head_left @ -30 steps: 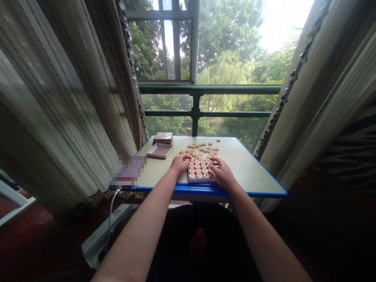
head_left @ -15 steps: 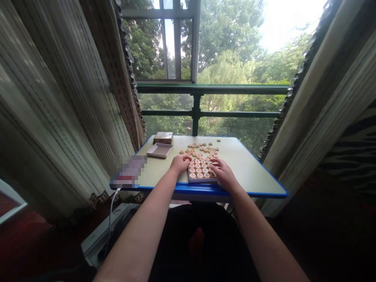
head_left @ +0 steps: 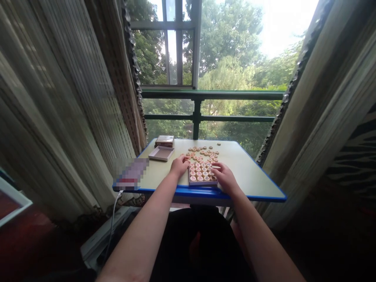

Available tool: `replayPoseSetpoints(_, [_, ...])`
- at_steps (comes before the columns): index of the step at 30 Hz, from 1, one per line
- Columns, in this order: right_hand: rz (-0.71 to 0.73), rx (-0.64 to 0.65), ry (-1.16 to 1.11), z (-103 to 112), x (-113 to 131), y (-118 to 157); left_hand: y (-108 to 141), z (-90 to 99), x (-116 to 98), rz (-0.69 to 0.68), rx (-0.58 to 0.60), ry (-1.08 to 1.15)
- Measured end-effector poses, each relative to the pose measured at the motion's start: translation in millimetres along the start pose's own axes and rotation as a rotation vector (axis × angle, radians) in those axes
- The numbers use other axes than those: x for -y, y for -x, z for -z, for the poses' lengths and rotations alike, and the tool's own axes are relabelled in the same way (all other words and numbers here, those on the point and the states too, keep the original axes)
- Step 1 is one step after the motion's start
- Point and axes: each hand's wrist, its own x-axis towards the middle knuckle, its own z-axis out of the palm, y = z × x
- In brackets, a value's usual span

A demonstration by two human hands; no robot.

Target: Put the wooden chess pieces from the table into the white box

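Note:
A shallow open box [head_left: 202, 183] near the table's front edge holds rows of round xiangqi pieces [head_left: 199, 173], marked in red or dark characters. At its far left corner is my left hand [head_left: 179, 166], fingers curled together; anything between the fingertips is hidden. My right hand [head_left: 225, 176] rests by the box's right side, fingers loosely apart and reaching over the edge pieces, with nothing visible in its grasp. Just beyond the box lie several loose xiangqi pieces [head_left: 202, 153], scattered.
An empty box lid [head_left: 161, 153] and a closed box [head_left: 164, 141] lie at the table's back left. A blurred-out flat item [head_left: 132, 172] with a white cable [head_left: 113, 213] is at the left edge. Curtains [head_left: 73, 78] hang on both sides; a green railing [head_left: 211, 94] stands behind.
The view has tilted slightly, so the table sits lower. A loose piece that lay beyond my left fingers no longer shows there. My right hand has barely moved.

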Motion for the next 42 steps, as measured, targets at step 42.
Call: replayPoseSetpoints(42, [0.184,0.073,0.089,3,-5,1,3,0.3,-5,0.109,0.021,0.275])
